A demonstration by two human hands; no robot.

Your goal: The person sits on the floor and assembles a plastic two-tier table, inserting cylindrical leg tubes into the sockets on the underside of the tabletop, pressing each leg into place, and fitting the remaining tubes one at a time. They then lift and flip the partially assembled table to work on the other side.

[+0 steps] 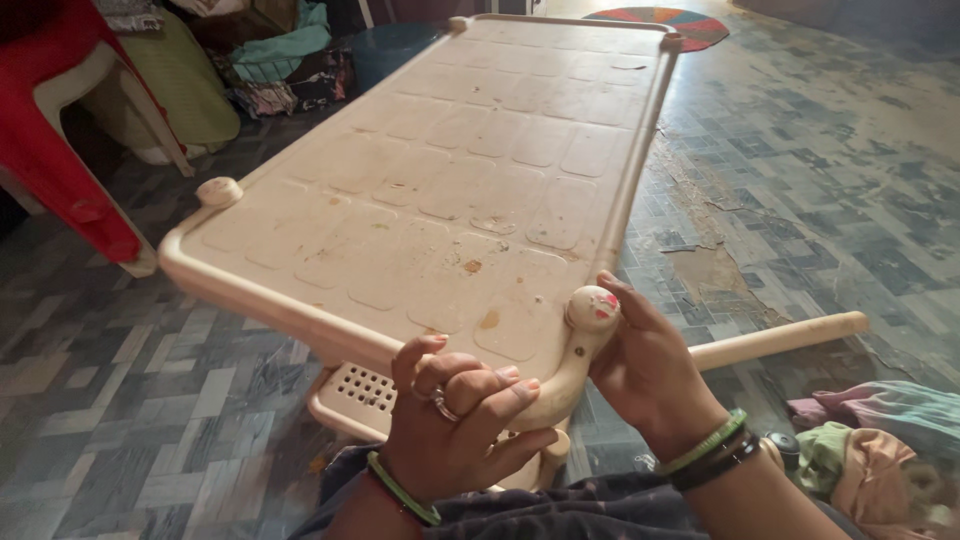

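Observation:
A long cream plastic table top [480, 170], dirty with stains, lies tilted in front of me, its near corner by my lap. My left hand [455, 425], wearing a ring and a green bangle, grips the near rim at that corner. My right hand [650, 370], with green and dark bangles, holds the corner's rounded knob [592, 306] from the right side. A detached cream leg tube [780, 338] lies on the floor behind my right hand. A perforated cream plastic piece [350, 392] sits under the table top.
A red plastic chair [60, 140] stands at the left. Piled clothes and bags [270, 60] lie at the back left, a round colourful mat [665, 22] at the far end, and crumpled cloth [880, 440] at the lower right. The floor is patterned grey tile.

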